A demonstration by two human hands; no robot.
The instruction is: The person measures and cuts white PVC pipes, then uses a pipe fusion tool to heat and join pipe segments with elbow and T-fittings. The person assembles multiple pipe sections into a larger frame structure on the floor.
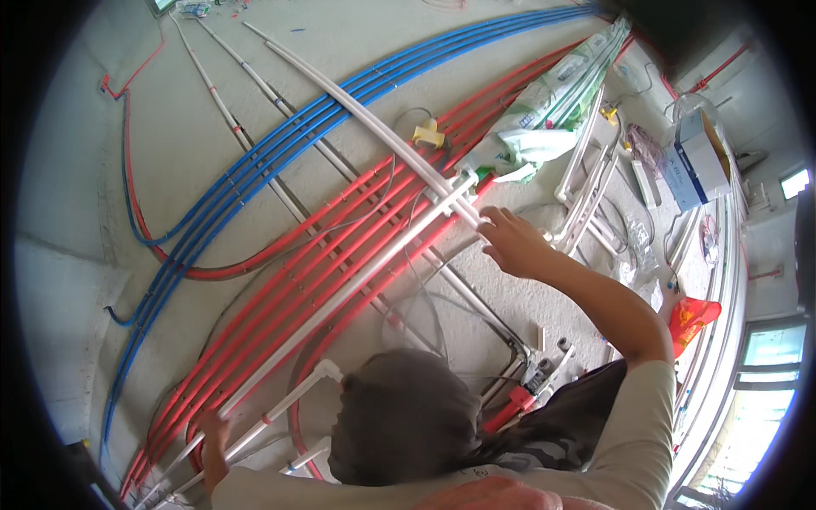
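My right hand (517, 245) is at the near end of a pair of long white plastic pipes (382, 132), fingers and thumb around the end. These pipes slant up to the left across the red and blue lines. Another long white pipe (344, 293) with a tee fitting (463, 183) at its top crosses beneath them. At the lower left, my left hand (217, 433) is close against this second pipe; its fingers are blurred, so their grip is unclear. Beside it lies a white pipe with an elbow (327, 370).
Red pipes (289, 293) and blue pipes (246, 174) curve across the concrete floor. My dark-trousered knee (404, 416) is in front. To the right are a red-handled tool (514, 404), a green-and-white plastic sack (548, 98), a blue-and-white box (699, 161), a red bag (693, 323) and loose fittings.
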